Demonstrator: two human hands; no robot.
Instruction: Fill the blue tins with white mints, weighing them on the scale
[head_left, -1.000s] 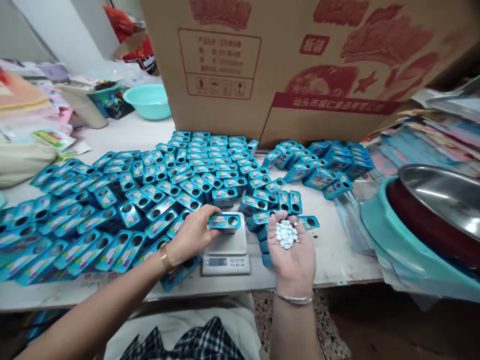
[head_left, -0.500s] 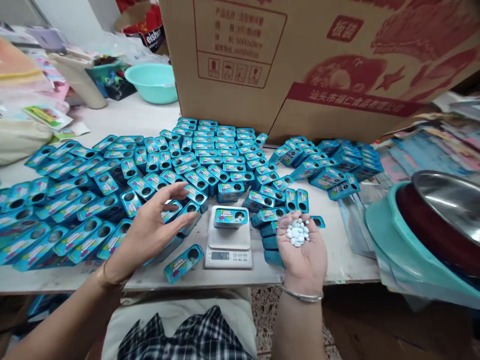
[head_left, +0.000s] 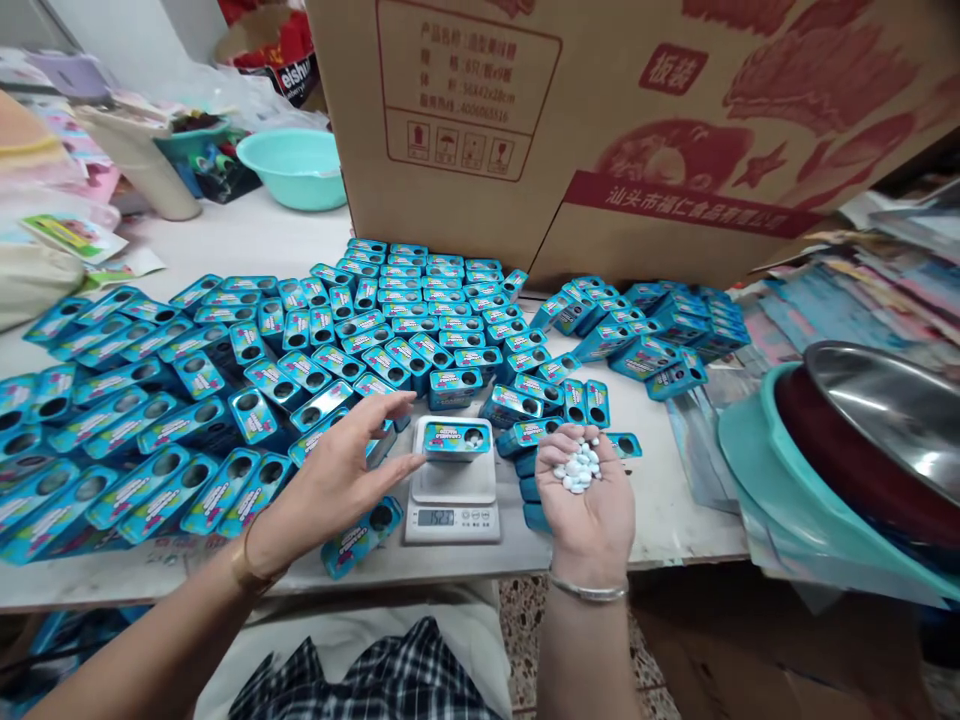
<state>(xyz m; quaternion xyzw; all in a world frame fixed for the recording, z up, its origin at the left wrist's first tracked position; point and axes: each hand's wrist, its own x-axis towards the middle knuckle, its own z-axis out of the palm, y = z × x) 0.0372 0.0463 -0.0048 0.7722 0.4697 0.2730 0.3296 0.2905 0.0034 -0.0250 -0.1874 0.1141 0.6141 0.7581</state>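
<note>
A small blue tin [head_left: 454,440] lies on a white digital scale [head_left: 452,494] at the table's front edge. My left hand [head_left: 337,480] hovers just left of the tin, fingers apart, thumb and forefinger reaching toward it without touching. My right hand [head_left: 585,500] is palm up, cupped round a heap of white tablets [head_left: 576,467]. Many more blue tins [head_left: 225,390] cover the table to the left and behind the scale. One tin [head_left: 361,535] lies near the edge beside the scale.
A big cardboard box [head_left: 600,130] stands at the back. At the right, a steel bowl [head_left: 885,400] sits in a teal basin [head_left: 757,470]. A teal bowl [head_left: 292,165] is at the back left. Stacked tins [head_left: 660,330] lie right of centre.
One second ago my left hand gripped the tin on the scale. It let go, drew back left, and now reaches toward the tin again. My right hand stays cupped.
</note>
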